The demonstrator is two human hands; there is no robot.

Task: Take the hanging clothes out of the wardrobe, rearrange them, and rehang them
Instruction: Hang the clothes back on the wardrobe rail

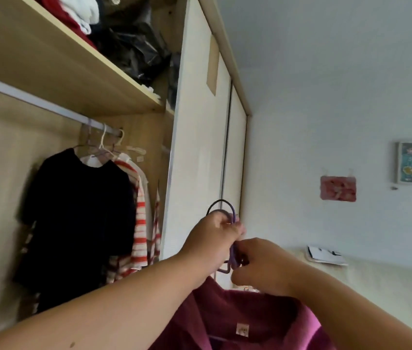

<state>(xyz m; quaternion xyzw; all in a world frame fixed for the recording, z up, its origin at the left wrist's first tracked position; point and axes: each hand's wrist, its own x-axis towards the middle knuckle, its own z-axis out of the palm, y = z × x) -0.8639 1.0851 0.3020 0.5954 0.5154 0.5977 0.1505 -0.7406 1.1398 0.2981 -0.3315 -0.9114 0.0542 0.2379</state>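
While the left hand (213,232) is raised in front of the wardrobe with its fingers curled round a bunch of hanger hooks (233,217), the right hand (257,270) sits just below it, fingers pinched on the purple hanger necks. A maroon shirt (250,314) hangs from these hangers, outside the wardrobe, low in the view between the two forearms. Judged step: the garment is out and held, and is being sorted or readied for rehanging. The next move appears to call for freeing one hook from the bunch, then carrying it leftward and up over the rail (35,98). Room: the rail shows no hooks along its left stretch; a black T-shirt (81,210) and a red-striped top (140,223) crowd its right end, hard by the side panel. Edges to mind: the shelf (73,79) lies close above the rail, leaving little height for a hook to clear, and the edge of the white sliding door (194,147) stands between the hands and the opening. How many hangers are held cannot be told.
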